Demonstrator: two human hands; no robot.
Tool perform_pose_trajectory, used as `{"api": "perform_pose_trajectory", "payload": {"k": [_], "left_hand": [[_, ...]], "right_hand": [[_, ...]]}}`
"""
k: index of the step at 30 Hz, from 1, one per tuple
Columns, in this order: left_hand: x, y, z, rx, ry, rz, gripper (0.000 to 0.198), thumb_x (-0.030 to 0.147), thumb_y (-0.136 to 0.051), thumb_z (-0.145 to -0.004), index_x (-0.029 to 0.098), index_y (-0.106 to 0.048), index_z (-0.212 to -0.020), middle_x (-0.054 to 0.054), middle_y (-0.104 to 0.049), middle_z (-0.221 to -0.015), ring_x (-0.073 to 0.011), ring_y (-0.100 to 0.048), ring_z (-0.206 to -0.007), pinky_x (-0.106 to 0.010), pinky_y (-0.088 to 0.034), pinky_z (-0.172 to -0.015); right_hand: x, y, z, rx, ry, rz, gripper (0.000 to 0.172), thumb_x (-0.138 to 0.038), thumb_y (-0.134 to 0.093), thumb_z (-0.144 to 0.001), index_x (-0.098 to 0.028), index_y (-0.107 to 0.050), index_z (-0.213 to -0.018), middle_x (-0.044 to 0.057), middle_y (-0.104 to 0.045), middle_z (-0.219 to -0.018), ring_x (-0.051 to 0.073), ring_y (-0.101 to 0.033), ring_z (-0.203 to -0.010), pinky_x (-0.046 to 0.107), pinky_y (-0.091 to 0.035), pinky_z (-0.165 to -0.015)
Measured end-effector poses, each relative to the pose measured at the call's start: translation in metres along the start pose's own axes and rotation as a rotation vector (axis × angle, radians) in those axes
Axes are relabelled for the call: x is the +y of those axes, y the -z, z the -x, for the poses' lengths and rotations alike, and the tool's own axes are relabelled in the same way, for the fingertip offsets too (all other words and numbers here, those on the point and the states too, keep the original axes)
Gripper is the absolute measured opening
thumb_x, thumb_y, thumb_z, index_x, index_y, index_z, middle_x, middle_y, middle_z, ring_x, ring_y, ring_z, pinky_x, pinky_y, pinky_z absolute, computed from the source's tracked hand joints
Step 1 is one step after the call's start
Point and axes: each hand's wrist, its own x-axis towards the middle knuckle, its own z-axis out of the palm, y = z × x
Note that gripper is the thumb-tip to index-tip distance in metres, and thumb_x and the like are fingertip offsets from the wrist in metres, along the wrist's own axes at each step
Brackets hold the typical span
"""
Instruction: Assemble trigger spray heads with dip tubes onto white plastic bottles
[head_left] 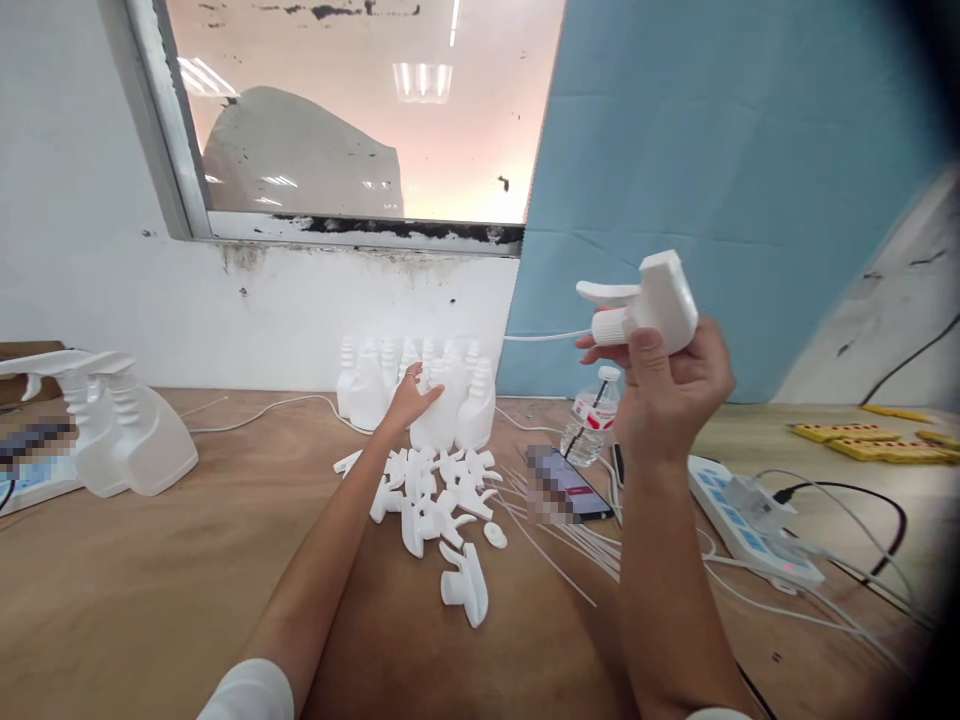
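My right hand (671,385) is raised and closed around a white trigger sprayer head (664,305). The sprayer's lever and ribbed collar point left, and a thin white tube (547,337) runs out from the collar. My left hand (411,402) reaches to the group of white spray bottles (474,405) by the wall, its thumb and fingers apart. It is at the front bottles; whether it touches one I cannot tell. Below it lies a pile of white trigger sprayer heads (420,490), with one sprayer head (469,585) lying apart, nearest me.
Loose white tubes (559,535) lie right of the pile, by a phone (574,485) and a water bottle (592,420). A power strip (750,530) with cables is at the right. Spray bottles with heads fitted (154,440) stand at the left. Yellow objects (885,445) lie far right.
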Motion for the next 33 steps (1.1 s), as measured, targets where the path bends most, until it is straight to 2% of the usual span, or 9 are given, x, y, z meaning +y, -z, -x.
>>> {"api": "perform_pose_trajectory", "payload": {"k": [1,3,7,11,15,18,22,26,33], "left_hand": [[-0.005,-0.005,0.001,-0.043,0.004,-0.034,0.070,0.035,-0.067,-0.080,0.016,-0.034,-0.139,-0.018,-0.046,-0.139,-0.0248,-0.051,-0.122,-0.035,-0.044,-0.096],[-0.008,-0.006,0.002,-0.098,-0.023,-0.122,0.064,0.030,-0.067,-0.079,0.014,-0.041,-0.135,-0.016,-0.057,-0.126,-0.0237,-0.058,-0.110,-0.035,-0.045,-0.092],[0.007,0.014,0.008,-0.140,-0.128,-0.245,0.037,0.024,-0.068,-0.075,0.016,-0.062,-0.111,-0.007,-0.065,-0.104,-0.0216,-0.061,-0.093,-0.033,-0.047,-0.084],[0.031,0.049,0.021,-0.088,-0.276,-0.438,0.040,0.021,-0.066,-0.078,0.021,-0.061,-0.118,-0.005,-0.064,-0.108,-0.0230,-0.059,-0.099,-0.034,-0.045,-0.088],[0.049,0.077,0.035,-0.042,-0.313,-0.663,0.041,0.021,-0.064,-0.081,0.023,-0.059,-0.122,-0.006,-0.062,-0.114,-0.0252,-0.056,-0.108,-0.033,-0.046,-0.088],[0.057,0.086,0.041,-0.039,-0.334,-0.771,0.040,0.019,-0.063,-0.083,0.022,-0.058,-0.123,-0.006,-0.061,-0.115,-0.0261,-0.054,-0.111,-0.032,-0.046,-0.088],[0.066,0.086,0.044,-0.080,-0.357,-0.847,0.039,0.014,-0.062,-0.082,0.020,-0.060,-0.121,-0.008,-0.062,-0.112,-0.0268,-0.055,-0.108,-0.033,-0.046,-0.086],[0.081,0.083,0.052,-0.148,-0.420,-0.790,0.036,0.015,-0.060,-0.083,0.021,-0.062,-0.118,-0.006,-0.063,-0.110,-0.0252,-0.056,-0.107,-0.030,-0.046,-0.085],[0.113,0.074,0.075,-0.393,-0.545,-0.387,0.039,0.028,-0.066,-0.080,0.022,-0.062,-0.118,-0.003,-0.063,-0.106,-0.0211,-0.059,-0.097,-0.033,-0.047,-0.087]], "right_hand": [[0.002,0.001,0.000,-0.018,-0.018,0.002,0.028,-0.037,-0.071,-0.079,-0.016,-0.054,-0.087,0.008,-0.071,-0.088,0.017,-0.067,-0.060,0.029,-0.053,-0.047],[0.007,0.004,-0.001,-0.046,-0.052,0.004,0.028,-0.036,-0.073,-0.077,-0.016,-0.054,-0.085,0.008,-0.072,-0.087,0.017,-0.068,-0.059,0.030,-0.054,-0.048],[0.014,0.007,-0.003,-0.013,-0.072,-0.059,0.026,-0.032,-0.073,-0.077,-0.015,-0.056,-0.085,0.008,-0.072,-0.082,0.019,-0.067,-0.054,0.033,-0.056,-0.048],[0.008,0.005,-0.005,0.005,-0.021,-0.187,0.025,-0.032,-0.071,-0.076,-0.014,-0.058,-0.087,0.008,-0.070,-0.077,0.019,-0.066,-0.051,0.034,-0.055,-0.045],[0.000,-0.001,-0.003,0.000,-0.031,-0.224,0.025,-0.034,-0.072,-0.074,-0.017,-0.059,-0.085,0.006,-0.070,-0.077,0.018,-0.066,-0.054,0.032,-0.054,-0.045],[-0.002,-0.004,-0.001,-0.014,-0.056,-0.215,0.025,-0.037,-0.071,-0.074,-0.018,-0.058,-0.085,0.005,-0.071,-0.076,0.017,-0.064,-0.052,0.033,-0.053,-0.044],[-0.001,-0.006,0.002,-0.025,-0.069,-0.216,0.026,-0.036,-0.071,-0.076,-0.016,-0.057,-0.087,0.007,-0.070,-0.078,0.017,-0.064,-0.050,0.033,-0.053,-0.045],[0.005,-0.006,0.006,-0.122,-0.167,-0.204,0.025,-0.033,-0.071,-0.079,-0.014,-0.058,-0.088,0.008,-0.070,-0.081,0.018,-0.067,-0.060,0.033,-0.056,-0.051],[0.020,-0.023,0.030,-0.471,-0.356,-0.050,0.023,-0.037,-0.069,-0.082,-0.015,-0.065,-0.090,0.002,-0.068,-0.084,0.014,-0.066,-0.077,0.029,-0.057,-0.068]]}}
